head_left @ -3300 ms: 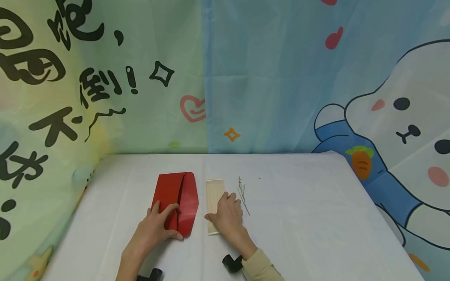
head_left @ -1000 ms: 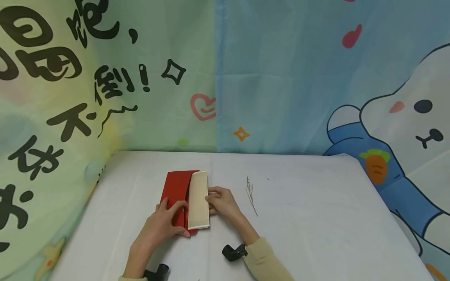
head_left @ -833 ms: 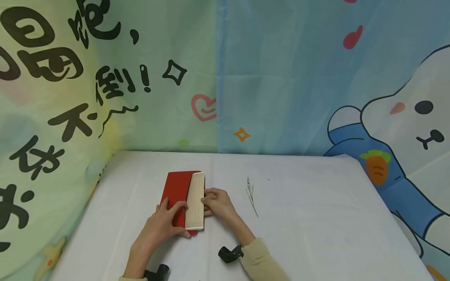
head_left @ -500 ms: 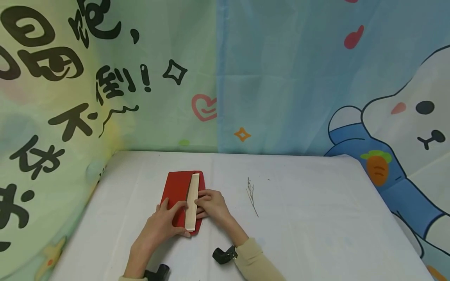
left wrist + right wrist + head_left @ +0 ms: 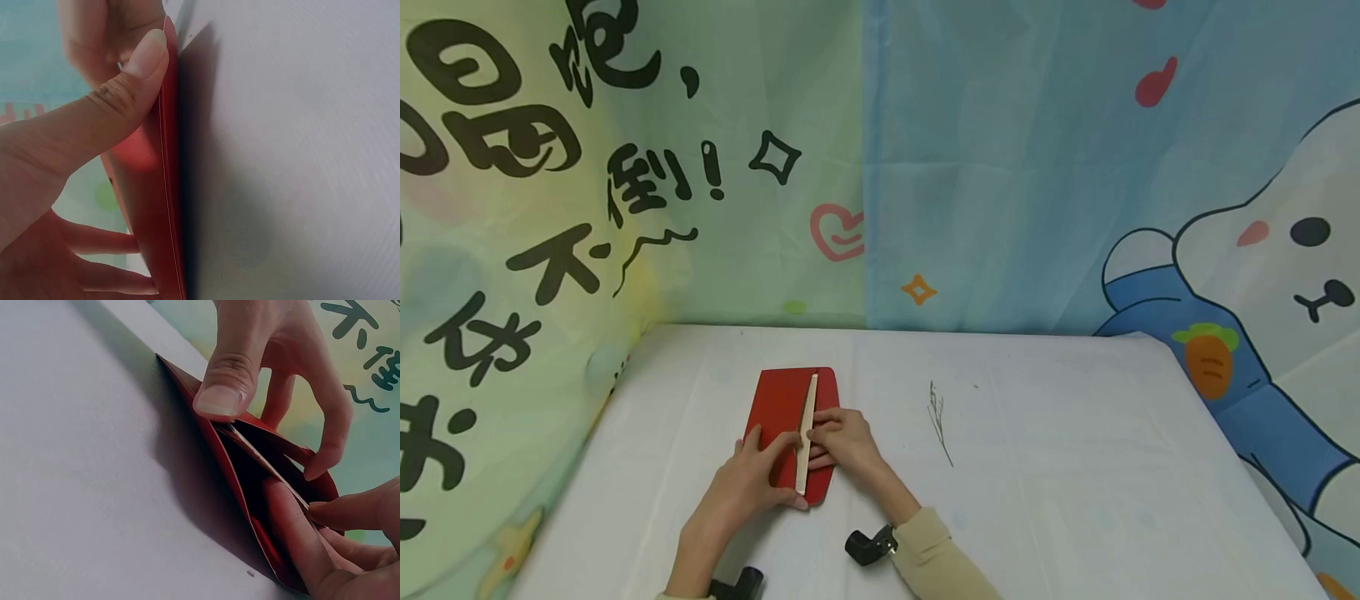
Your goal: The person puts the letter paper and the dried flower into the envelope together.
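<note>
Card (image 5: 809, 407), Partly Sheathed in Red Envelope (image 5: 777, 404)

Card: pale, flat, seated in the mouth of the envelope, only a narrow upright strip being exposed between front panel and flap (image 5: 827, 392). Its exposed edge is pinched between thumb and fingers of the right hand (image 5: 848, 437); in the right wrist view the card is seen standing between the envelope's parted walls.

Envelope: red, laid on the table (image 5: 1075, 458), flap unfolded toward the right hand. It is grasped by the left hand (image 5: 752, 475), the thumb being set at the near edge and the other fingers spread over the front panel.

Sprig (image 5: 938, 421): thin, dry, laid on the table to the right of the envelope, well apart from it; untouched.

Devices, black, two: one worn at the left wrist (image 5: 737, 586), one at the right (image 5: 868, 547), beside a beige sleeve (image 5: 936, 554).

Backdrop (image 5: 1000, 167): green and blue, hung behind the table; printed with black lettering (image 5: 553, 250), a white animal (image 5: 1240, 258) and a carrot (image 5: 1208, 367).
</note>
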`<state>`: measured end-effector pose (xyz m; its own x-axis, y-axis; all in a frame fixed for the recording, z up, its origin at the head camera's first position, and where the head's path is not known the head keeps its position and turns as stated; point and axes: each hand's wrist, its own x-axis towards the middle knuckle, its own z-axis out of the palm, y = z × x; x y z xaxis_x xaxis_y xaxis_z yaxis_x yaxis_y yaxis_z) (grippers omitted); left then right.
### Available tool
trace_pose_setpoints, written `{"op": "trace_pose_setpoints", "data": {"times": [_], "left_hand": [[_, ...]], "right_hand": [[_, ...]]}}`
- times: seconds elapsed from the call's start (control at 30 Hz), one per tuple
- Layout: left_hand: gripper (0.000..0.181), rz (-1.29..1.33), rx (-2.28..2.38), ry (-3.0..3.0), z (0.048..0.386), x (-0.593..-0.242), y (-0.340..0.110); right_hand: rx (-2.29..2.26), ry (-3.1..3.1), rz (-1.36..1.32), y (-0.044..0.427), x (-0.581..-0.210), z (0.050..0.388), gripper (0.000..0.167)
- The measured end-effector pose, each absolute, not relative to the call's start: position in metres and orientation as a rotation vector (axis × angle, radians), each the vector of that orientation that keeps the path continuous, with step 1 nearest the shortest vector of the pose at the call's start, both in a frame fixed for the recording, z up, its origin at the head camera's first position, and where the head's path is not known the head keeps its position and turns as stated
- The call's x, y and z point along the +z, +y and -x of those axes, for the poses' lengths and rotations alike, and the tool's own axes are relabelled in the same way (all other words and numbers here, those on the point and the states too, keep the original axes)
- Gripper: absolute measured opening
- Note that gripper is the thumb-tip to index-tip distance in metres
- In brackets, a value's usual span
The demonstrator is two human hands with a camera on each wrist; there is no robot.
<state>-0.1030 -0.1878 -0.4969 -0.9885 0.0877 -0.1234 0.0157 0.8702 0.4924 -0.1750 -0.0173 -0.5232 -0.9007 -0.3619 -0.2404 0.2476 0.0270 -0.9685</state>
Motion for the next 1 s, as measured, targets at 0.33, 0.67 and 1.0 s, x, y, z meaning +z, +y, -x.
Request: {"op": "trace_pose_setpoints", "data": {"times": [0.33,0.67,1.0], "left_hand": [[0.084,-0.107,0.749,2.92,0.1,-0.496,-0.188],[0.082,-0.098,0.745,2.916,0.102,-0.497,-0.187],[0.083,-0.076,0.735,2.9,0.102,-0.497,-0.187]], "right_hand": [[-1.93,1.946,0.132,-0.03,-0.524,0.174,0.035],[-1.859,2.064,0.123,-0.037,-0.524,0.174,0.034],[-1.834,2.067,0.137,-0.038,-0.524,0.176,0.03]]}}
